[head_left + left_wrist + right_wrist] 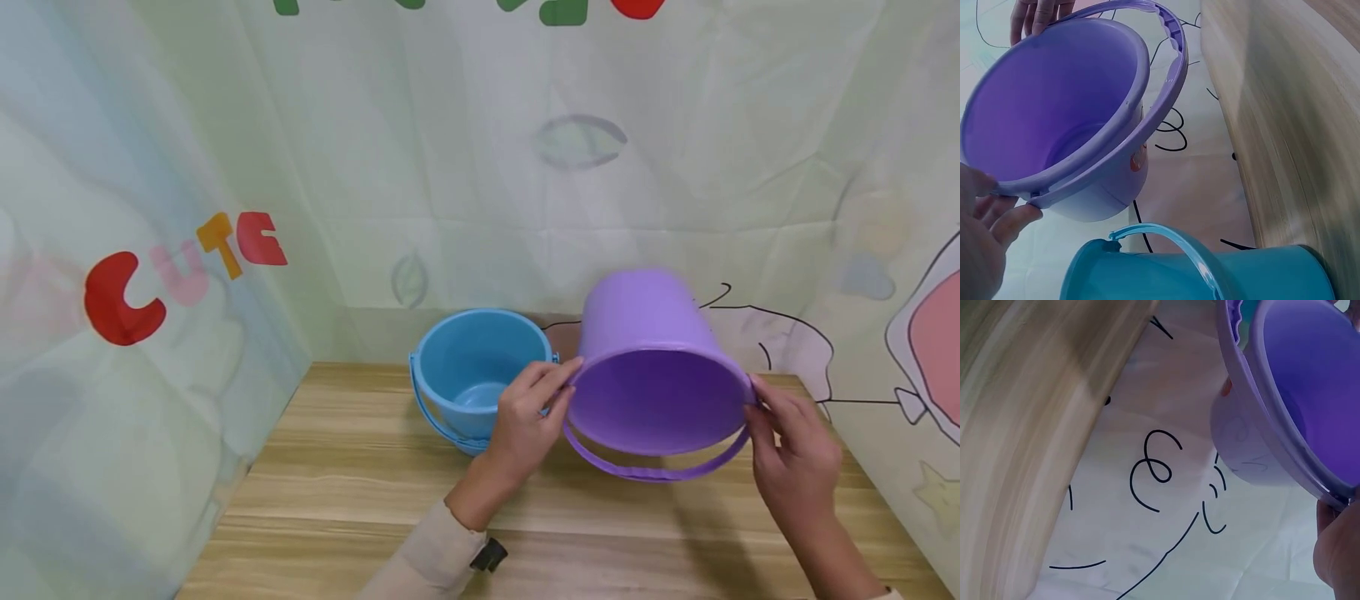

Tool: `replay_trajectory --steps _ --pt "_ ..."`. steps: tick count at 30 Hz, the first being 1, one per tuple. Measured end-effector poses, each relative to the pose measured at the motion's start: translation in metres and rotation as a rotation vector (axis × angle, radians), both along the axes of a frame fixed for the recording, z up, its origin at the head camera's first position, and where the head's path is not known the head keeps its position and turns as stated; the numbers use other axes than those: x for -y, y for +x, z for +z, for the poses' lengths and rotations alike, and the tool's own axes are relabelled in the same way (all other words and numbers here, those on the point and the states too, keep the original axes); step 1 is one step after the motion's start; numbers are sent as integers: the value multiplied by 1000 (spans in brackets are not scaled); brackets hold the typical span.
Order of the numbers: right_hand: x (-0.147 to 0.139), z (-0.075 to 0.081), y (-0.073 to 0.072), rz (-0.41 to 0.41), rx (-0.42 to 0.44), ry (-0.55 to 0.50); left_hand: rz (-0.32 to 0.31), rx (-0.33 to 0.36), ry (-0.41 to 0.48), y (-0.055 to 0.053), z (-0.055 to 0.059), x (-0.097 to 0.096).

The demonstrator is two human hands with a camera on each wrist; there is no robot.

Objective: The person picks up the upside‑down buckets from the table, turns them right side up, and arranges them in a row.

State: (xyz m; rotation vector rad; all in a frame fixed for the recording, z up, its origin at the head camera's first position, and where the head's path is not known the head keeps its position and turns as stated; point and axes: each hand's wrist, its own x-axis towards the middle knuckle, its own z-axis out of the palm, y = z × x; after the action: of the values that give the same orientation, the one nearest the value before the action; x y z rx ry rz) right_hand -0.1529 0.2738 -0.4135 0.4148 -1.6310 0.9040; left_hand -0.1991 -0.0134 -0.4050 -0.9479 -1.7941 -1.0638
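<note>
A purple bucket (645, 312) is held up off the table, tilted so its open mouth faces the head camera. Its handle (652, 475) hangs below the rim. At the rim's left side, my left hand (525, 417) pinches the edge between fingers and thumb. My right hand (798, 450) grips the opposite side of the rim in the same manner. Just left of the purple bucket, a light blue bucket (450, 412) stands upright on the table, its handle lowered to the front. In the left wrist view the blue bucket (1147, 275) appears below the purple one.
The wooden table (337, 500) ends at a back edge against a printed cloth backdrop (465, 167). Another cloth wall with coloured letters (123, 300) rises on the left. A cloth side with a balloon print (933, 333) borders the right.
</note>
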Motion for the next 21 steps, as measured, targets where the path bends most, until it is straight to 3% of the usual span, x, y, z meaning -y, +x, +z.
replay_trajectory --steps 8,15,21 --pt "-4 3 1 85 77 -11 2 96 -23 2 3 1" --pt "-12 0 -1 103 182 3 -5 209 -33 1 7 2" --pt "-19 -2 -4 132 244 22 -28 254 -23 -2 9 3"
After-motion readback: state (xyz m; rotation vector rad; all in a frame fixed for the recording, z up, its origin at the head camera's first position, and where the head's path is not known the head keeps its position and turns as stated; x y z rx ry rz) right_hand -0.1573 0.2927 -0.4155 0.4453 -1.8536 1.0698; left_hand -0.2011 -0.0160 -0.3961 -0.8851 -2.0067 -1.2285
